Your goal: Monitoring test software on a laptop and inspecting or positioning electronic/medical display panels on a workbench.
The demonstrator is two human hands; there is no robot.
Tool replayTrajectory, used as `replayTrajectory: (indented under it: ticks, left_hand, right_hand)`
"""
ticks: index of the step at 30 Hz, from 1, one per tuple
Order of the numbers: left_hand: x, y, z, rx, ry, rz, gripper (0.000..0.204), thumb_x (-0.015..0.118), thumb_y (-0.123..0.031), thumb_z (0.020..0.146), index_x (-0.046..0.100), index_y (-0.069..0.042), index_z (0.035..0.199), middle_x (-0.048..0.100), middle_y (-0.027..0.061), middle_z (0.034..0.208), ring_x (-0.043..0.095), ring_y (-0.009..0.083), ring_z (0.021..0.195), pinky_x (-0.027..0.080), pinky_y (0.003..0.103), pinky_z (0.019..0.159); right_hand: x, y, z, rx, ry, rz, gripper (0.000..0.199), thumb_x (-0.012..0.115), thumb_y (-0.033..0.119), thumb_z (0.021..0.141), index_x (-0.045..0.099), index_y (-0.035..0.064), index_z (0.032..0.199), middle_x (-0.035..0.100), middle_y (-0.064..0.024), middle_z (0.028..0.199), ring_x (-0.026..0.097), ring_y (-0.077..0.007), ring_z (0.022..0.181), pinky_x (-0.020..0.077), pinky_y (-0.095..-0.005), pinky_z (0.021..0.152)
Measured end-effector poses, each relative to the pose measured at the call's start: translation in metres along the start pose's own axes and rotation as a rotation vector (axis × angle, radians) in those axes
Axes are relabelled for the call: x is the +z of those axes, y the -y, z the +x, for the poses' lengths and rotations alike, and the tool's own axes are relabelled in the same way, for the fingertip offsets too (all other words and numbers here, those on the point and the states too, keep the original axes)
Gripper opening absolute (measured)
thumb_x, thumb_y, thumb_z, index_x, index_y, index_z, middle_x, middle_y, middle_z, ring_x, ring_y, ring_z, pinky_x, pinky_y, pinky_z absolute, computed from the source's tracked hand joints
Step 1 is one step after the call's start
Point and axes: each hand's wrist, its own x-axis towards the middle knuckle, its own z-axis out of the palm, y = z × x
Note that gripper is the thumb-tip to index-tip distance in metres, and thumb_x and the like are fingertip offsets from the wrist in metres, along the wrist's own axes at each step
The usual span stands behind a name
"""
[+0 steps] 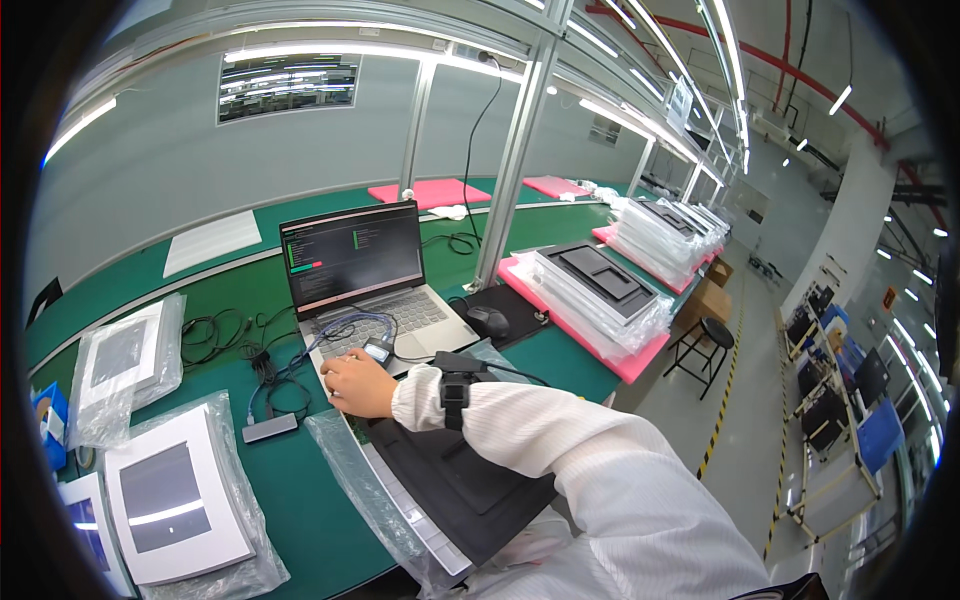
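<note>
- We cannot see the fingertips of the right hand (pixel 358 385); they curl under.
- Our white sleeve (pixel 600 470) hides part of the flat dark grey laptop in clear plastic (pixel 450 490).
- The left hand stays unseen.

Green workbench (pixel 300 500) carries laptop (pixel 365 280), mouse (pixel 488 320), bagged panels (pixel 175 500).

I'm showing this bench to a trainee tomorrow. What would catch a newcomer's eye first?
First, the open grey laptop with a dark lit screen at the middle of the green bench, with the person's right hand at its front edge. Then the stacked bagged dark panels on pink foam to the right.
</note>
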Motion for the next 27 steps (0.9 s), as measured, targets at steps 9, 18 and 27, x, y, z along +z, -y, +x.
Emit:
replayTrajectory:
  ticks: [9, 18, 27]
  left_hand:
    - [0.008, 0.004, -0.001, -0.003, 0.008, 0.031, 0.035, 0.053, -0.033, 0.097, 0.058, -0.001, 0.110, 0.063, 0.0078, 0.095, 0.058, 0.0173, 0.093, 0.046, 0.028, 0.083]
    - [0.001, -0.004, 0.000, 0.053, -0.008, 0.107, 0.035, 0.054, -0.033, 0.096, 0.058, -0.001, 0.110, 0.063, 0.0068, 0.094, 0.058, 0.0163, 0.092, 0.046, 0.027, 0.082]
    - [0.019, 0.108, -0.051, -0.609, 0.328, 0.828, 0.041, 0.071, -0.008, 0.074, 0.053, 0.001, 0.110, 0.054, 0.0196, 0.109, 0.052, 0.0366, 0.105, 0.040, 0.042, 0.095]
  right_hand:
    - [-0.054, -0.004, -0.039, 0.108, -0.015, 0.146, 0.047, 0.069, 0.035, 0.081, 0.056, 0.0061, 0.116, 0.051, -0.0143, 0.127, 0.053, -0.0344, 0.115, 0.0359, -0.0467, 0.100]
    - [-0.158, -0.049, -0.202, 0.417, -0.110, 0.122, 0.043, 0.069, 0.025, 0.082, 0.057, 0.0034, 0.118, 0.055, -0.0174, 0.123, 0.052, -0.0349, 0.115, 0.0416, -0.0434, 0.098]
    - [-0.163, -0.009, -0.331, 0.868, -0.220, 0.419, 0.043, 0.068, 0.015, 0.081, 0.056, 0.0011, 0.120, 0.054, -0.0183, 0.125, 0.049, -0.0352, 0.119, 0.0373, -0.0413, 0.103]
